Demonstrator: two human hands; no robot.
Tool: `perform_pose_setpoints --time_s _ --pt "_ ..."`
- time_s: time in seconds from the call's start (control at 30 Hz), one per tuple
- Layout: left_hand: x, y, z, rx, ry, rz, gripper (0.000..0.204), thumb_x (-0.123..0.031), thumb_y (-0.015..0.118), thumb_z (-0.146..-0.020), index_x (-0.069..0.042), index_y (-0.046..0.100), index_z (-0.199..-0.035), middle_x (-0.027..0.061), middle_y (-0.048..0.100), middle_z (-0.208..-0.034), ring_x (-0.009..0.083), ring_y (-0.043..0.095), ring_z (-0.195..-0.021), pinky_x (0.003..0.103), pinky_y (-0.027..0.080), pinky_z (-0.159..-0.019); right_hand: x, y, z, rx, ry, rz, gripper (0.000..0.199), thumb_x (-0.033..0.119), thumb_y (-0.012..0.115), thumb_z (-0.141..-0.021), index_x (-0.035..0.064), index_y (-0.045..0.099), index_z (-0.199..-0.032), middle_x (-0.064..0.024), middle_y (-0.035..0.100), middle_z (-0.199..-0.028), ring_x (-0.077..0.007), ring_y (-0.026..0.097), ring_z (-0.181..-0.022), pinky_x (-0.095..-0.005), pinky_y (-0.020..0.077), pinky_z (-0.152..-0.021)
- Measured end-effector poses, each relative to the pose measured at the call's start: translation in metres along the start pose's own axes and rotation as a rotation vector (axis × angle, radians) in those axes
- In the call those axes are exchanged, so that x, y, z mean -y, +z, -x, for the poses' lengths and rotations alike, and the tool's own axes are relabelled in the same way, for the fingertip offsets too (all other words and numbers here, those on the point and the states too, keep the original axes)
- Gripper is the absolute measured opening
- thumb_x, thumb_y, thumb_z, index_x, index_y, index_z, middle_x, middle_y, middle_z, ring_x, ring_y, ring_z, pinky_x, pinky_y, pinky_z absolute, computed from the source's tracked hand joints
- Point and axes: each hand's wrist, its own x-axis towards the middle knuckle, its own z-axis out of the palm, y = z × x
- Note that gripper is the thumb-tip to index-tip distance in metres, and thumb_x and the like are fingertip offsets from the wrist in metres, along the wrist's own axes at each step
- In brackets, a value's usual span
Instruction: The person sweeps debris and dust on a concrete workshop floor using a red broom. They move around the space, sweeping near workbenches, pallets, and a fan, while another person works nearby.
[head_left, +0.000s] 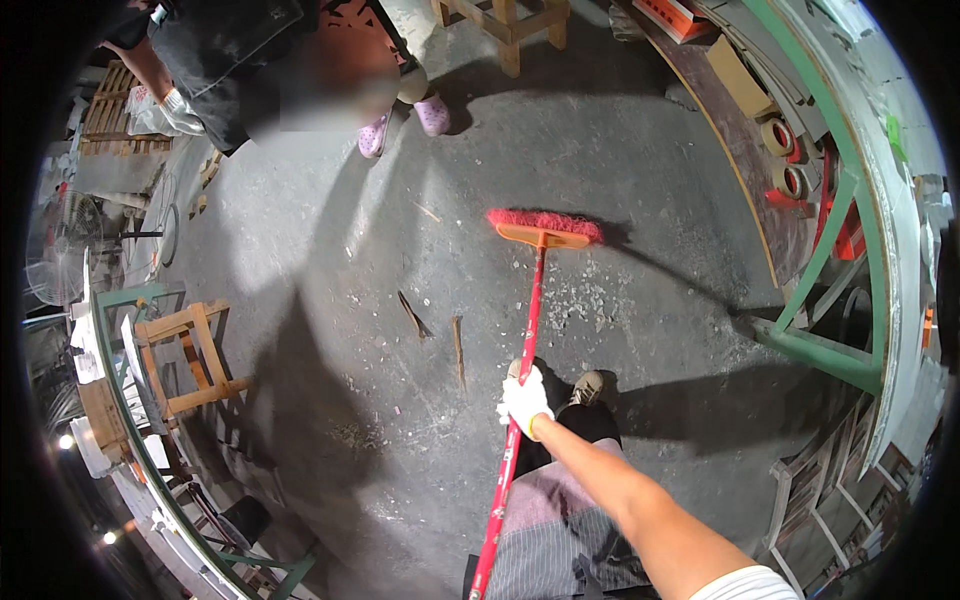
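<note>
A grey concrete floor (330, 330) fills most of the view, dusty and scuffed, with long shadows lying across it. Along its right edge runs a green metal frame (822, 250) that carries a curved board stacked with flat panels and two rolls of tape (778, 136). At the floor's far left corner stands another person (230, 60) in dark clothing and pink clogs (432, 114), one gloved hand hanging by the side. By the left edge stands a small wooden stool (185, 355), with a pedestal fan (62, 265) beyond it at the rim, and a second wooden stool (510, 25) stands at the far edge. Near the middle of the floor rests a push broom (530, 330) with a long red handle, an orange head and red bristles; the head sits flat on the floor, well out ahead of the person's shoes. The right hand (524, 402), in a white glove, is clamped around the handle about midway along it, the bare forearm reaching in from the lower right. The left hand does not show. Two thin wood splinters (412, 316) lie just left of the handle, and a scatter of pale chips (585, 295) lies just behind the head on its right.
</note>
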Motion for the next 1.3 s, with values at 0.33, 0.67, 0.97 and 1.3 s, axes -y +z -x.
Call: perform_pose_setpoints --time_s 0.33,0.67,0.97,1.3 --pt "-0.192 0.050 -0.119 0.042 0.599 0.008 0.024 -0.031 0.055 -0.097 -0.009 0.053 -0.087 0.0003 0.047 -0.052 0.0116 0.041 -0.033 0.028 0.033 -0.033 0.140 0.084 -0.016 0.078 -0.233 0.226 0.074 0.012 0.048 -0.093 0.0115 0.004 -0.152 -0.0127 0.056 -0.074 -0.0187 0.054 -0.046 -0.0338 0.0454 -0.038" --pt "-0.226 0.024 -0.124 0.238 0.387 0.082 0.039 -0.045 0.050 -0.099 -0.010 0.056 -0.081 -0.0036 0.044 -0.050 0.0116 0.038 -0.033 0.027 0.029 -0.031 0.104 0.110 -0.064 0.005 -0.171 0.304 0.043 0.030 0.041 -0.101 0.0077 0.030 -0.136 -0.0103 0.056 -0.066 -0.0224 0.053 -0.044 -0.0375 0.0433 -0.040" --pt "-0.009 -0.015 -0.040 -0.001 0.029 -0.181 0.036 -0.042 0.054 -0.095 -0.008 0.058 -0.080 0.0040 0.056 -0.063 0.0171 0.053 -0.053 0.032 0.042 -0.048 -0.079 0.014 0.012 -0.004 0.178 0.111 0.068 0.010 0.049 -0.094 0.0206 0.010 -0.148 -0.0152 0.056 -0.085 -0.0218 0.056 -0.047 -0.0363 0.0490 -0.038" --pt "-0.278 0.179 -0.150 0.200 0.739 -0.329 0.030 -0.037 0.052 -0.097 -0.008 0.051 -0.088 0.0072 0.049 -0.062 0.0209 0.050 -0.050 0.036 0.041 -0.047 0.215 -0.061 -0.052 -0.034 -0.298 -0.092 0.054 0.004 0.049 -0.091 0.0149 0.021 -0.136 -0.0121 0.049 -0.073 -0.0209 0.054 -0.045 -0.0359 0.0428 -0.033"
